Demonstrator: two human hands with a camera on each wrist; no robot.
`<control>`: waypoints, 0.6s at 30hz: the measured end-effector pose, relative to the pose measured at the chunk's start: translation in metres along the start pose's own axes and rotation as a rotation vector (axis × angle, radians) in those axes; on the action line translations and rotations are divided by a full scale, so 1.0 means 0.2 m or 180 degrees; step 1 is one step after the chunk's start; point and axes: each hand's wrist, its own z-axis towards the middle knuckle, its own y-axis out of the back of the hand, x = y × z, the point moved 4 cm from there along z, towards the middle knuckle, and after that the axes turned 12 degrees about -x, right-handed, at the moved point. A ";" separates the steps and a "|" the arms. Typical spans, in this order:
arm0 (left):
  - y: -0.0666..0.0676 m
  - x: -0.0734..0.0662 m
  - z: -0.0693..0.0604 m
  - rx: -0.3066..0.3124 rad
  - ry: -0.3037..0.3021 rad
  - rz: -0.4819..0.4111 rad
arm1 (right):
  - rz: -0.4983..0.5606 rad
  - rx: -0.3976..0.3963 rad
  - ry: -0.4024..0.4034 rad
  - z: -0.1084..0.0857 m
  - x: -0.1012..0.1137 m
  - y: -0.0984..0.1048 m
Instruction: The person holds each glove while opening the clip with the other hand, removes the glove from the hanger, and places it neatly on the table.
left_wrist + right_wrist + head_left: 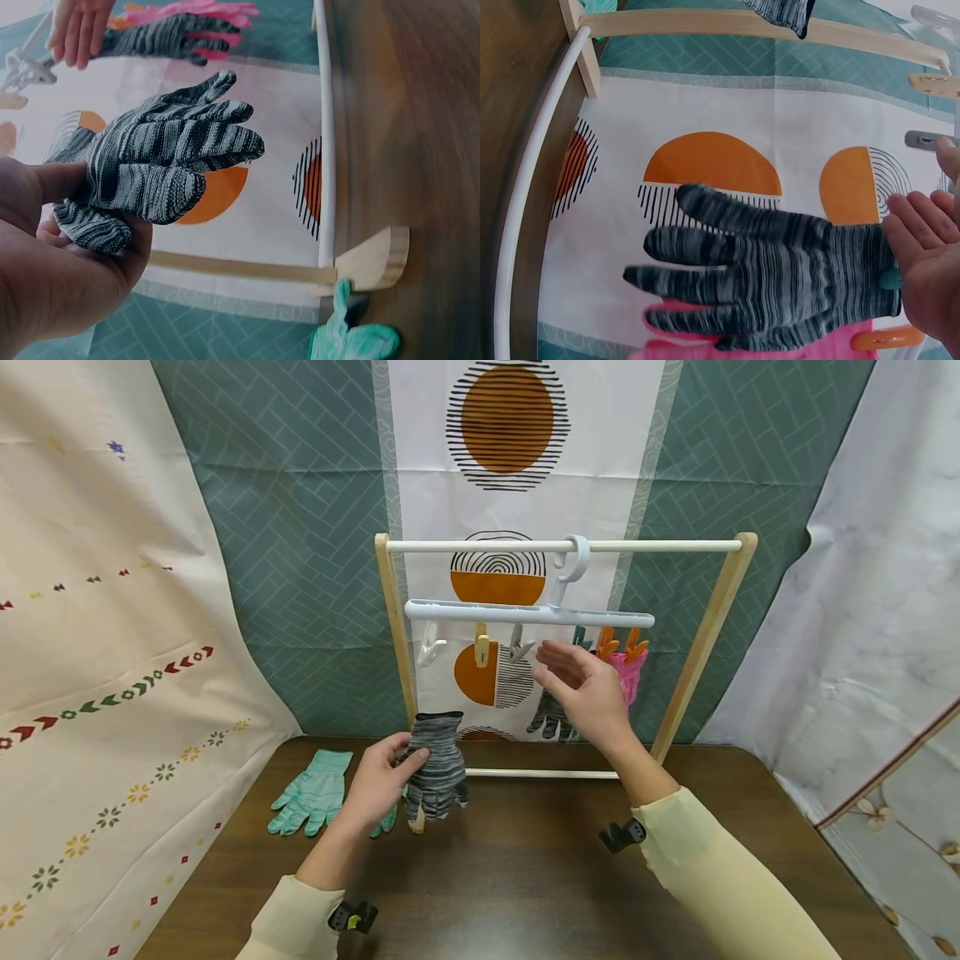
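My left hand [386,781] pinches a black-and-grey knit glove [438,764] between thumb and fingers, its cuff up and its fingers hanging down. My right hand [588,689] is raised under the hanger with its fingers loosely extended and nothing held. Its thumb is close to a grey clothespin [924,140]; whether they touch I cannot tell. Beside that hand, a second black-and-grey glove [780,277] hangs from a green clothespin [891,279]. Behind it is a pink glove [630,672], held by orange clothespins [636,646]. The light blue hanger [525,614] hooks over the rack's top bar.
A mint green glove [315,792] lies on the brown table [525,877] at left. Another green glove [352,341] is partly hidden by the rack foot [375,259]. White [430,647] and yellow [482,645] clothespins hang along the hanger's left. A patterned cloth [300,485] backs the wooden rack [705,647].
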 end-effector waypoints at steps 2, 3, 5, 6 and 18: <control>0.02 0.01 0.00 -0.0043 0.0001 0.0055 | -0.0088 0.0010 0.0055 -0.02 0.00 0.01; 0.03 0.01 0.00 -0.0050 0.0006 0.0076 | -0.0119 0.0018 0.0085 -0.02 0.00 0.02; 0.05 0.01 0.00 -0.0078 0.0033 0.0112 | -0.0188 0.0033 0.0138 -0.04 0.00 0.04; 0.06 0.01 -0.01 -0.0093 0.0044 0.0126 | -0.0216 0.0040 0.0160 -0.05 0.00 0.04; 0.20 0.05 -0.03 -0.0110 0.0215 0.0088 | -0.0535 0.0210 0.0264 -0.14 -0.02 0.13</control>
